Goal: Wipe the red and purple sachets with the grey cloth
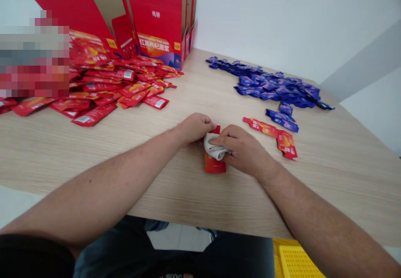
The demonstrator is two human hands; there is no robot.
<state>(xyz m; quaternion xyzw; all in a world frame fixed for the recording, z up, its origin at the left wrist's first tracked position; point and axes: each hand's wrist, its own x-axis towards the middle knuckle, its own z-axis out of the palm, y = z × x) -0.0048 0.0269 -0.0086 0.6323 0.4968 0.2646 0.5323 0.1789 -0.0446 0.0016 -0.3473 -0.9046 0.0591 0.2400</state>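
Close to the front of the table, my left hand (198, 128) pinches the top end of a red and orange pouch (215, 166). My right hand (242, 147) grips a folded whitish cloth (216, 147), pressed against the pouch's front. The cloth covers the pouch's middle, while its red top and lower end show. To the right of my right hand lie red pouches (266, 128) in a bent line, with a few blue pouches (282, 120) just behind them.
A large heap of red pouches (122, 87) covers the table's left side. Behind it stand red cartons (159, 19) against the wall. Many blue pouches (269, 85) lie in a band at the back right. A yellow plastic basket (297, 261) is below the table's front edge.
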